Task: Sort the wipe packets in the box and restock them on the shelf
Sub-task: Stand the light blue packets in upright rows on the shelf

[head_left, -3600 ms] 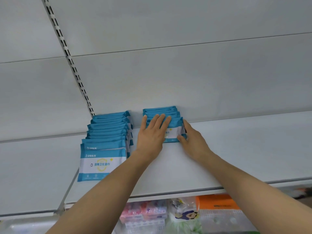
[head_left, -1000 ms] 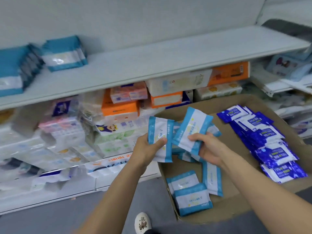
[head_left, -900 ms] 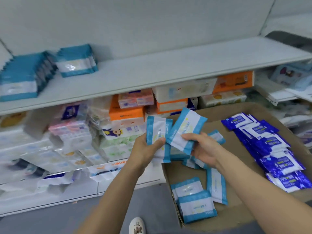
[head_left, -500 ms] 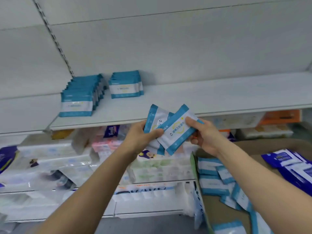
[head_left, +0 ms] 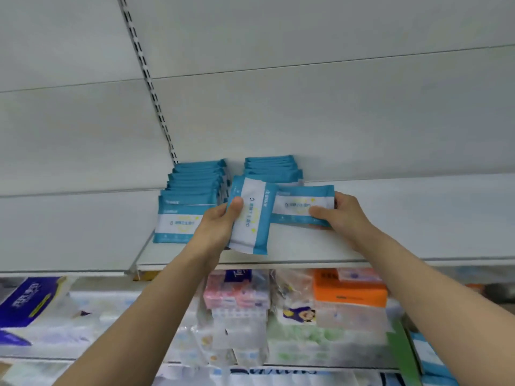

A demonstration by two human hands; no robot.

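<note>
My left hand [head_left: 220,227] grips a teal-and-white wipe packet [head_left: 252,218] turned on end, just above the front of the white shelf [head_left: 404,218]. My right hand [head_left: 344,215] holds a second packet [head_left: 302,204] lying sideways, low over the shelf in front of the short right row of packets [head_left: 271,167]. A longer row of the same packets [head_left: 192,196] stands to the left. The cardboard box [head_left: 404,355] shows only as an edge at the lower right.
Below the shelf sit tissue packs: a blue-labelled one [head_left: 30,302] at left, pink ones [head_left: 235,291] in the middle, an orange box [head_left: 349,289] at right. A slotted upright [head_left: 147,79] runs up the back wall. The shelf stretches bare to the right.
Both hands rose from the box with a packet each and reached the shelf. The right packet now lies level in front of the short row; the view tilted up.
</note>
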